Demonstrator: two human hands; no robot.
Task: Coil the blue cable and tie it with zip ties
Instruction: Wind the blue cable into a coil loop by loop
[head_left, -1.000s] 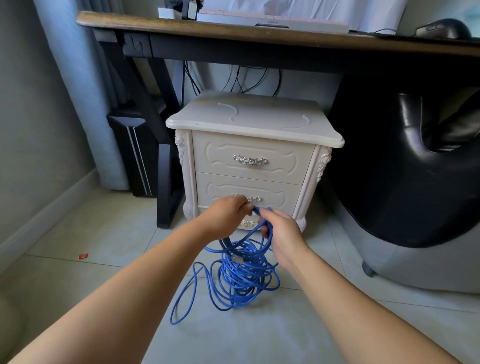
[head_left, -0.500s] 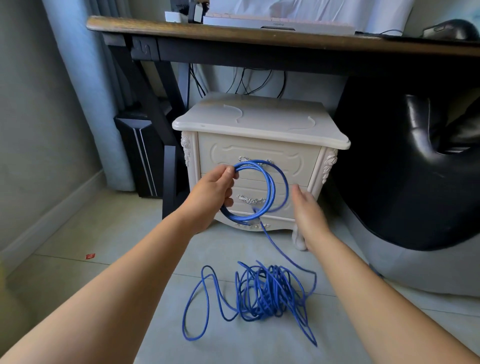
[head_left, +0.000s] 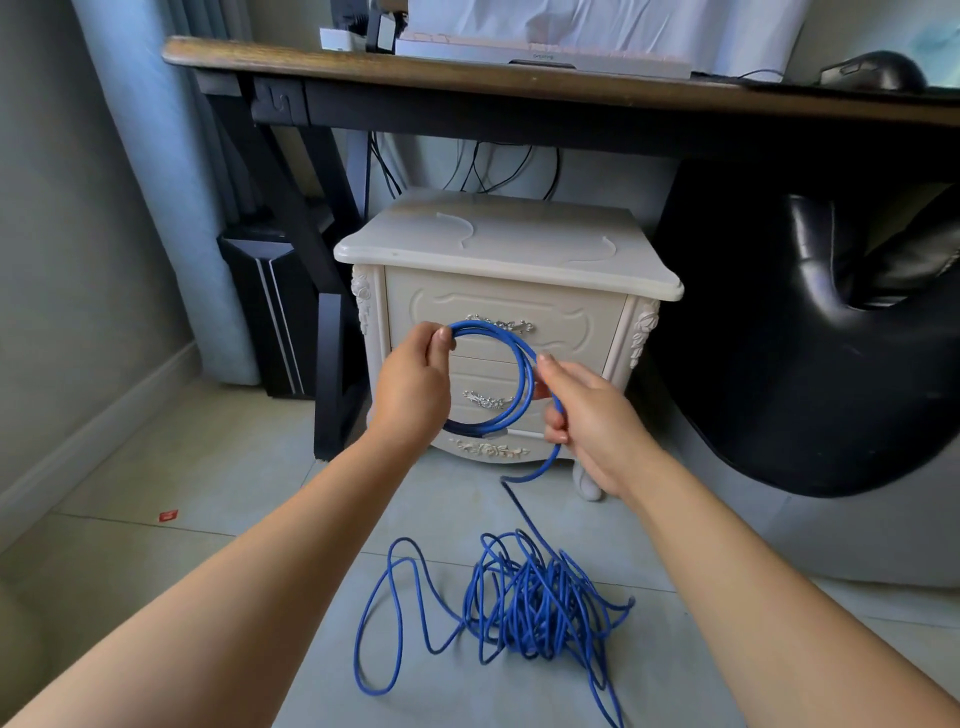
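A small coil of the blue cable (head_left: 524, 374) hangs in the air in front of a bedside cabinet. My left hand (head_left: 413, 387) pinches the coil at its upper left. My right hand (head_left: 584, 415) closes around the strand on the coil's right side. From there the cable drops to a tangled heap of blue cable (head_left: 530, 597) on the tiled floor between my forearms. One long loose loop (head_left: 384, 623) trails left of the heap. Two thin clear curved strips (head_left: 457, 228) lie on the cabinet top; I cannot tell whether they are zip ties.
The cream two-drawer cabinet (head_left: 566, 275) stands under a dark wooden desk (head_left: 519, 83). A black chair (head_left: 831, 338) fills the right side, a black PC tower (head_left: 275, 312) the left. A small red scrap (head_left: 168, 515) lies on the floor.
Both hands have lifted from the heap on the floor to chest height with a small coil formed. My right hand, open half a second ago, now grips the strand.
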